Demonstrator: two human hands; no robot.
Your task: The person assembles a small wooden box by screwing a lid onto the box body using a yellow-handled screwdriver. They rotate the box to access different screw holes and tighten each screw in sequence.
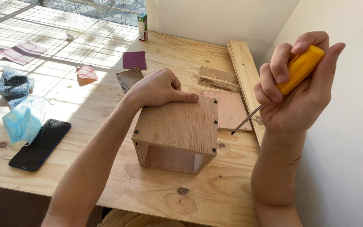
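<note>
Right hand (293,90) grips screwdriver (288,77) beside box (177,126).

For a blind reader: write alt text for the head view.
The left hand steadies an open plywood box on a wooden table, while the right hand holds a yellow-handled screwdriver above it. A phone and face mask lie nearby.

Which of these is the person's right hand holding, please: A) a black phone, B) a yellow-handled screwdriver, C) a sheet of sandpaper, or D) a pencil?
B: the right hand grips a yellow-handled screwdriver with its metal shaft pointing down and left towards the table, while the left hand rests on top of the wooden box.
</note>
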